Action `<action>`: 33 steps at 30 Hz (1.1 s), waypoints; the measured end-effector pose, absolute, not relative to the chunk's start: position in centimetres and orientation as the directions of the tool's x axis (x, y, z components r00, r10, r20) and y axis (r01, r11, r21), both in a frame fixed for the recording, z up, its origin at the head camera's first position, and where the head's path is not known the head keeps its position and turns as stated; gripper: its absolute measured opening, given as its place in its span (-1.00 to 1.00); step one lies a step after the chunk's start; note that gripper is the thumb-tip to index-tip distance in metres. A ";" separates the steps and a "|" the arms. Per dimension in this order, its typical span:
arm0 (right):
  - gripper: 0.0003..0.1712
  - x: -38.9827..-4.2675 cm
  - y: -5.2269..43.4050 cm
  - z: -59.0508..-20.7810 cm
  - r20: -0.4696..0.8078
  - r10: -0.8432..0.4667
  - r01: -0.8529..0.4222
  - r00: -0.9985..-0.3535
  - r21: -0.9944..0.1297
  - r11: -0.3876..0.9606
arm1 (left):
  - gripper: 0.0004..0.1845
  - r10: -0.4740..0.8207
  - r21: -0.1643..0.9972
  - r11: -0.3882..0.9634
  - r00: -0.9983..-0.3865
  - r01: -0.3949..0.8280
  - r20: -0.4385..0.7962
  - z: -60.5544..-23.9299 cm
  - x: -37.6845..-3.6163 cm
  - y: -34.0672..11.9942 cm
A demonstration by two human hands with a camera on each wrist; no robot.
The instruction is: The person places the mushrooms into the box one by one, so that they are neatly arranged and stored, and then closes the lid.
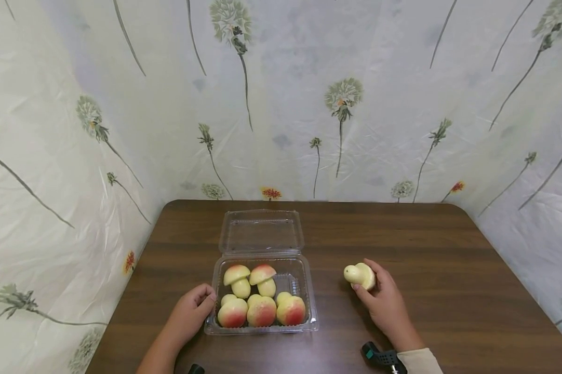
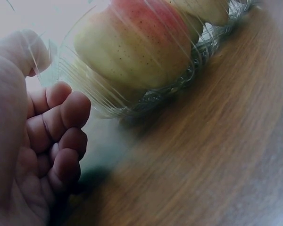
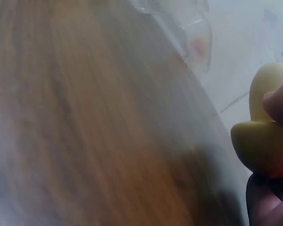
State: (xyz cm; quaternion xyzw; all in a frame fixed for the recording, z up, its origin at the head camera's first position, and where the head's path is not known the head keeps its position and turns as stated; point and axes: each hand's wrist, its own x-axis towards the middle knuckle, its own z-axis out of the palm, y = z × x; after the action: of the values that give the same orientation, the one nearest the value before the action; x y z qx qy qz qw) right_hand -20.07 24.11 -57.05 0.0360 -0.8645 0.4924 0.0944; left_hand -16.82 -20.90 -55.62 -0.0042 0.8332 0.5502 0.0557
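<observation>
— How many mushrooms were in the clear clamshell box?
— Five; a sixth mushroom was gripped in the right hand over the table.
— And the left hand?
— Its fingers were curled, the thumb touching the box's near-left corner.

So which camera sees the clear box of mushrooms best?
The head view: the whole clear box shows there, lid open, five toy mushrooms inside. The left wrist view shows only a blurry corner beside the left hand. The right wrist view catches just an edge, top.
</observation>
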 end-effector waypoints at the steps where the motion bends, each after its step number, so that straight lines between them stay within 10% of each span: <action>1: -0.20 -20.0 24.0 -57.0 0.196 0.024 -0.157 -0.980 -0.847 0.507 | -0.85 0.049 0.914 0.399 -0.994 -0.074 -0.101 -55.5 -16.8 -20.8; 33: -0.21 -20.0 20.2 -55.7 0.250 -0.069 -0.258 -0.966 -0.892 0.370 | -0.86 0.068 0.916 0.397 -0.994 -0.057 -0.091 -55.8 -16.9 -21.1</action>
State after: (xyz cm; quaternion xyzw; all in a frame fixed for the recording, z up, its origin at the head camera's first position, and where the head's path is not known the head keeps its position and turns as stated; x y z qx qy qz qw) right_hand -19.99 20.23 -55.66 0.0993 -0.8234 0.5522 0.0854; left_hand -16.91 -21.10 -55.75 0.0033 0.8337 0.5492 0.0567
